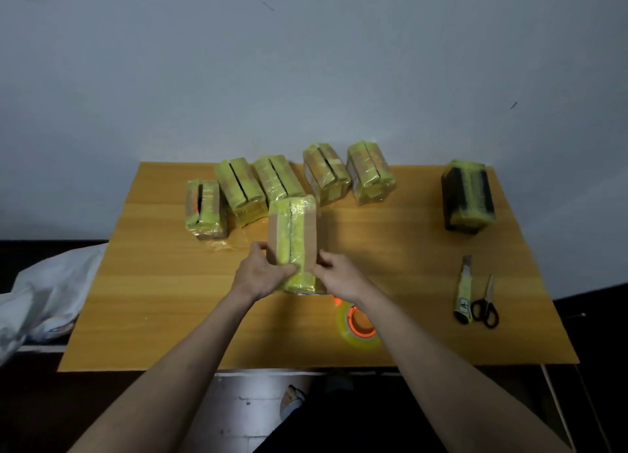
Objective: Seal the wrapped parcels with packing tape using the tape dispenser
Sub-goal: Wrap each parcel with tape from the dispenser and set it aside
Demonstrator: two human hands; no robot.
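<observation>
white bag: crumpled, off counter's left edge
counter: wood-grain, flat
parcel row: five boxy parcels in glossy yellow tape, set along the far side
left hand: fingers curled on held parcel's left side
held parcel: brown cardboard, yellow tape strip, gripped between both hands
right hand: fingers pinched on parcel's right edge
tape dispenser: orange core, clear roll, lying under right wrist
dark parcel: far right, apart
knife, scissors: side by side
</observation>
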